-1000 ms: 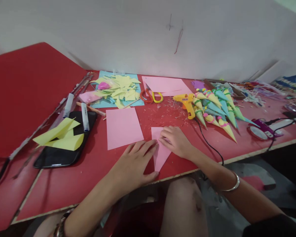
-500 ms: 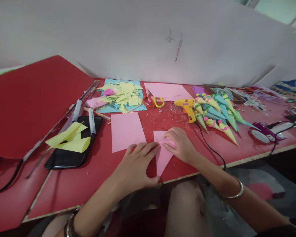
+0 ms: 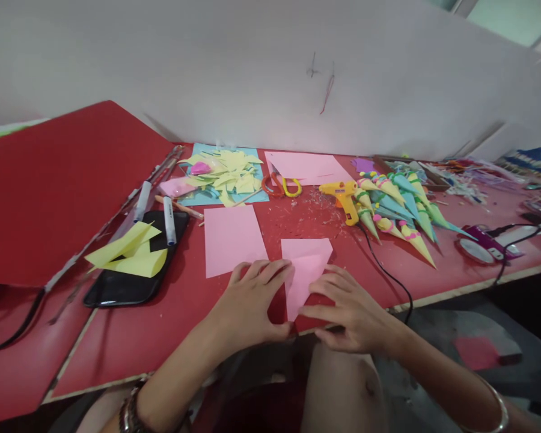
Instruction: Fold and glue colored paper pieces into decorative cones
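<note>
Lying between left hand and right hand is folded pink paper.

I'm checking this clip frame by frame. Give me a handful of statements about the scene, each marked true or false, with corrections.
1. The left hand touches the folded pink paper. True.
2. The right hand holds the scissors. False: the scissors lie on the red table, away from both hands.
3. The glue gun lies to the right of the scissors. True.
4. The paper cones are all pink. False: they are yellow, green and blue, some with pink trim.
5. Yellow paper pieces lie on a glossy black object. True.
</note>
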The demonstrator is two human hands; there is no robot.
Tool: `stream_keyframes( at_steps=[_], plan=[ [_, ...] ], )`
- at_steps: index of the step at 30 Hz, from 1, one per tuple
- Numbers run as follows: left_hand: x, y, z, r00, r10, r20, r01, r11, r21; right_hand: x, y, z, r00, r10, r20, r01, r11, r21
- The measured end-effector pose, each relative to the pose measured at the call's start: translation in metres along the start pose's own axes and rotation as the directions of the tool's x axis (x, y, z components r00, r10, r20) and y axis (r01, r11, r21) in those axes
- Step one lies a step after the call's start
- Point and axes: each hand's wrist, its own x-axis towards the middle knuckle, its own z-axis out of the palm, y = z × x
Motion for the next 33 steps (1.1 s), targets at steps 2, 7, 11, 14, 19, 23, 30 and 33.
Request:
stream_keyframes(
  at_steps=[2, 7, 11, 14, 19, 23, 30, 33],
  plan=[
    [0.0, 0.0, 0.0, 1.0, -0.005, 0.009, 0.005, 1.0, -0.001, -0.003, 0.009, -0.003, 0.998, 0.043, -0.038, -0.044, 0.999, -0.03],
    [0.001, -0.001, -0.001, 1.0, 0.005, 0.001, -0.005, 1.0, 0.005, -0.015, 0.039, -0.008, 0.98, 0.181, -0.078, -0.188, 0.976, -0.107],
    [0.002, -0.001, -0.001, 1.0, 0.01, 0.0, -0.01, 1.0, 0.01, -0.018, 0.055, -0.012, 0.96, 0.253, -0.122, -0.271, 0.948, -0.167],
    [0.001, -0.001, -0.002, 1.0, 0.007, 0.015, -0.007, 1.0, 0.011, -0.013, 0.056, -0.015, 0.953, 0.274, -0.13, -0.294, 0.937, -0.186],
    [0.001, 0.001, -0.002, 1.0, 0.0, 0.025, -0.001, 1.0, 0.028, 0.001, 0.047, -0.015, 0.933, 0.324, -0.158, -0.354, 0.904, -0.241],
    [-0.001, -0.002, -0.004, 0.999, 0.002, 0.033, -0.003, 1.0, 0.03, 0.001, 0.042, -0.008, 0.956, 0.279, -0.092, -0.289, 0.951, -0.114],
    [-0.001, 0.016, 0.0, 0.999, 0.042, -0.027, -0.041, 0.999, 0.033, 0.001, 0.016, -0.001, 0.944, 0.327, 0.034, -0.323, 0.942, -0.09],
    [0.002, 0.027, 0.008, 0.999, 0.02, -0.028, -0.019, 0.998, 0.059, 0.008, 0.003, -0.002, 0.93, 0.361, 0.072, -0.359, 0.933, -0.035]
  ],
)
